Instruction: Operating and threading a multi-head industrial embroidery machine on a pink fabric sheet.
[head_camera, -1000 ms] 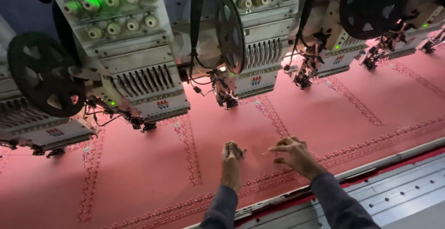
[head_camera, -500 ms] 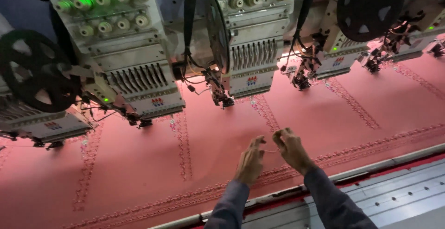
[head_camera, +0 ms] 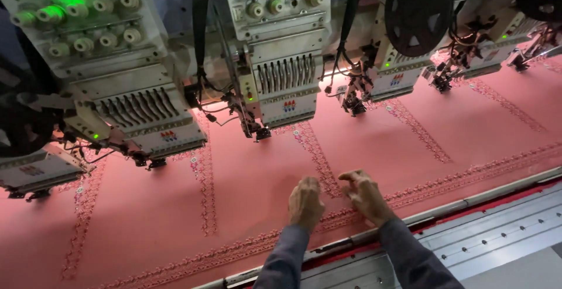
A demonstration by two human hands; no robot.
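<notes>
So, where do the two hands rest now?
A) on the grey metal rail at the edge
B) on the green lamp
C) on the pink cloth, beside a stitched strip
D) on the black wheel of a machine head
C: the left hand and right hand lie on the pink cloth, on either side of a stitched strip.

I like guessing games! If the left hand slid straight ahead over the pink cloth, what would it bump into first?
Probably the embroidery head just beyond the left hand; only flat pink cloth lies between, though depth is hard to judge.
</notes>
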